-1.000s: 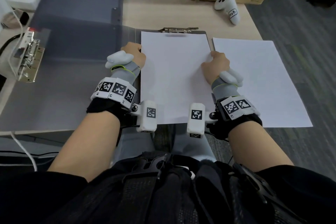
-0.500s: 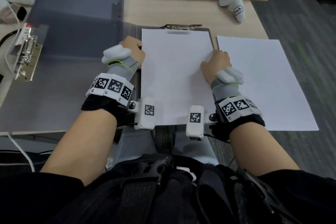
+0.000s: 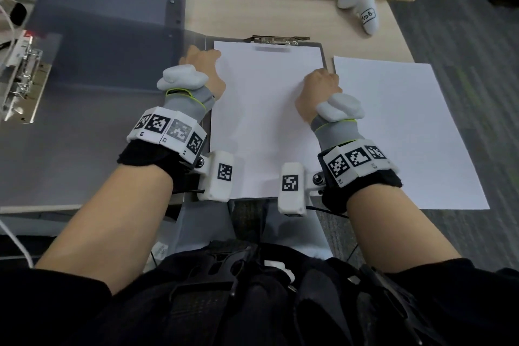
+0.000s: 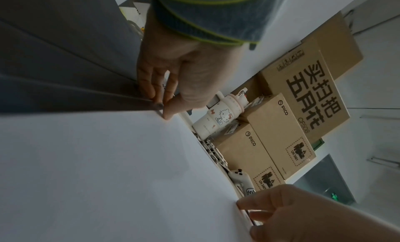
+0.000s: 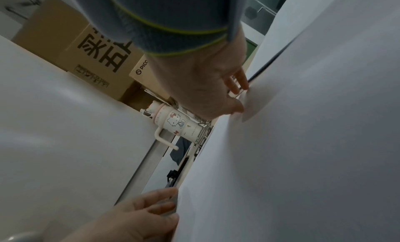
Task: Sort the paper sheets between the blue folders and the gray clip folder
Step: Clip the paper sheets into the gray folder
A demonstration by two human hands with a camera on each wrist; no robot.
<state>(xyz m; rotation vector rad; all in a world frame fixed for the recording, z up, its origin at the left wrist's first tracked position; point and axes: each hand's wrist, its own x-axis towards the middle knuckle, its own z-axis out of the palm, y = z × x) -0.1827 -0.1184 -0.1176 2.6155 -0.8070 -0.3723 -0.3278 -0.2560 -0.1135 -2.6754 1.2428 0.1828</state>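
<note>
Both hands pinch the white paper sheet (image 3: 266, 121) by its side edges: the left hand (image 3: 203, 70) at the left edge, the right hand (image 3: 320, 90) at the right. The sheet lies on the gray clip folder (image 3: 324, 50), seemingly under its metal clip (image 3: 278, 40). A second sheet (image 3: 398, 132) lies just beside it on the right.

A white paper sheet (image 3: 266, 121) is laid flat on the gray clip folder (image 3: 325, 56), its far edge just beside the metal clip (image 3: 276, 39). A second white sheet (image 3: 404, 132) is laid flat just to the right. Opened blue-gray folders (image 3: 92, 93) are spread flat on the left
</note>
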